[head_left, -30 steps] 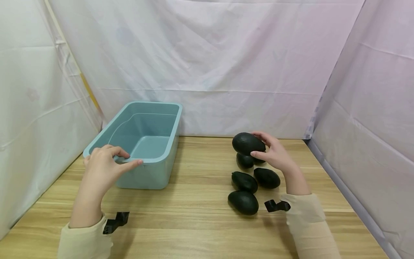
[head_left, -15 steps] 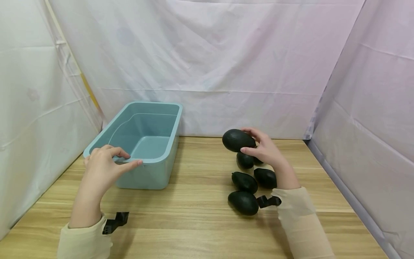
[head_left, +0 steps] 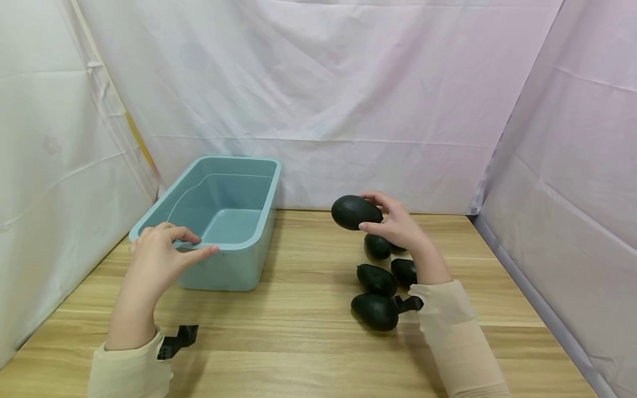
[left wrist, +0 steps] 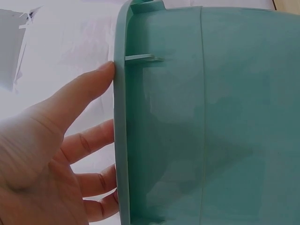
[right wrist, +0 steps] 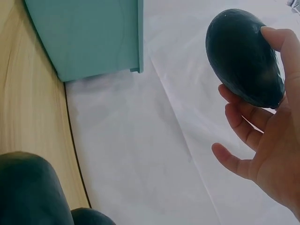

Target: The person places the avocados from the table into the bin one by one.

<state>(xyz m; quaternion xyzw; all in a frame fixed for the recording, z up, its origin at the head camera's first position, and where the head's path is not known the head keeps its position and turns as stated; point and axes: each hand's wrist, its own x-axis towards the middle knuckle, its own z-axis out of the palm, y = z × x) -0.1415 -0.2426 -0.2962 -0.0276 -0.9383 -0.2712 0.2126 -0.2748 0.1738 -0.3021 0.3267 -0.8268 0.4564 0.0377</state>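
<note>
Dark green avocado (head_left: 354, 212) is held up in the air by my right hand (head_left: 398, 224), the thumb on its near side and fingers on the far side. The right wrist view shows the same avocado (right wrist: 243, 58) between thumb and fingers, its narrow end toward the palm. My left hand (head_left: 159, 257) grips the near rim of a blue-green plastic bin (head_left: 234, 271), fingers hooked over the edge and thumb along the front. In the left wrist view the thumb tip and fingertips meet the bin's rim (left wrist: 121, 140). The visible part of the bin's floor is bare.
Several more avocados lie grouped on the wooden table (head_left: 298, 342) below my right hand, among them a front avocado (head_left: 373, 312) and one behind it (head_left: 376, 279); some are partly hidden by the right arm. White cloth (head_left: 348, 99) hangs at the back and both sides.
My right hand has moved left and slightly up with the avocado, away from above the other avocados. The left hand and the bin have stayed in place.
</note>
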